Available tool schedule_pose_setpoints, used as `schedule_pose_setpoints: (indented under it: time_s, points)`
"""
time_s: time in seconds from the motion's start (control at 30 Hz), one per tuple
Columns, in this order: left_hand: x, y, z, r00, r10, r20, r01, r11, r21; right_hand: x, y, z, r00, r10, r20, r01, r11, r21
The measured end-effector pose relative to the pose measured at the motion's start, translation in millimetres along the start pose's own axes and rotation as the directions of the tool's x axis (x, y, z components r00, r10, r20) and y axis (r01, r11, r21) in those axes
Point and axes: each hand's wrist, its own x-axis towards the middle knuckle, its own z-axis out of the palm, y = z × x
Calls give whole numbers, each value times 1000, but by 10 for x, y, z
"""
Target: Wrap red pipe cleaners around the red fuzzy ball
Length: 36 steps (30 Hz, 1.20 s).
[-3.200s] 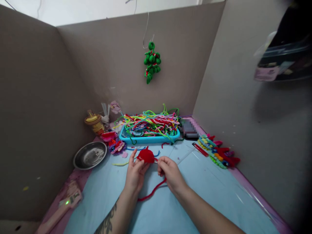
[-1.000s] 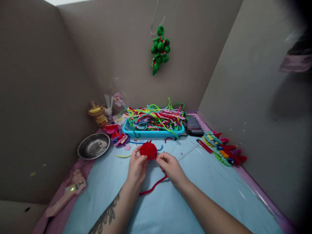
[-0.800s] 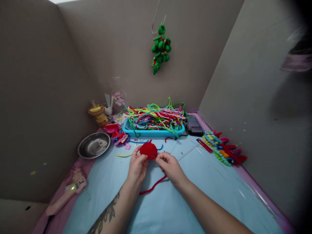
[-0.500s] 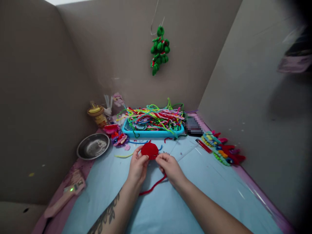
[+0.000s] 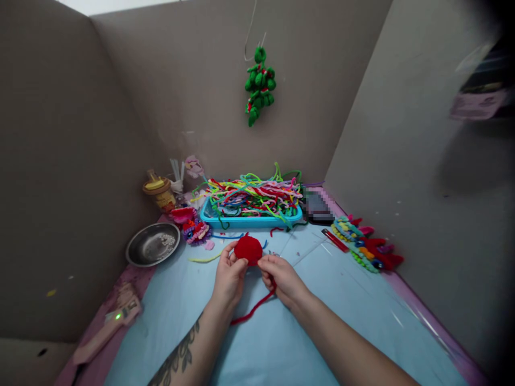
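Note:
A round red coil of pipe cleaner (image 5: 248, 249) is held just above the light blue table cover (image 5: 306, 343). My left hand (image 5: 228, 277) pinches its lower left edge with the fingers closed. My right hand (image 5: 281, 277) is closed on the loose red tail (image 5: 253, 309), right beside the coil. That tail runs back under my right hand and curls down toward my left wrist.
A blue tray (image 5: 249, 221) heaped with coloured pipe cleaners stands at the back. To the left are a metal bowl (image 5: 152, 251), small flower-like pieces (image 5: 196, 231) and a glue gun (image 5: 107, 329). Finished colourful pieces (image 5: 364, 251) lie on the right. A green figure (image 5: 257, 86) hangs overhead. Cardboard walls enclose everything.
Both hands stayed on the red coil and its tail. The coil has turned more upright and my right hand has closed in against it. The view shifted slightly.

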Motion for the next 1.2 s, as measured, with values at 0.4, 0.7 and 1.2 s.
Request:
schedule_pose_setpoints:
  time_s: [0.4, 0.7, 1.2]
  points:
    - [15, -34, -29, 999, 23, -38, -25, 999, -34, -83, -31, 39, 755, -655, 27, 511, 563, -650]
    - [-13, -43, 17, 999, 46, -15, -46, 999, -17, 24, 45, 56, 996, -48, -69, 55, 994, 94]
    - [-13, -45, 20, 998, 22, -63, -22, 1000, -4, 55, 0, -25, 990, 141, -24, -132, 966, 220]
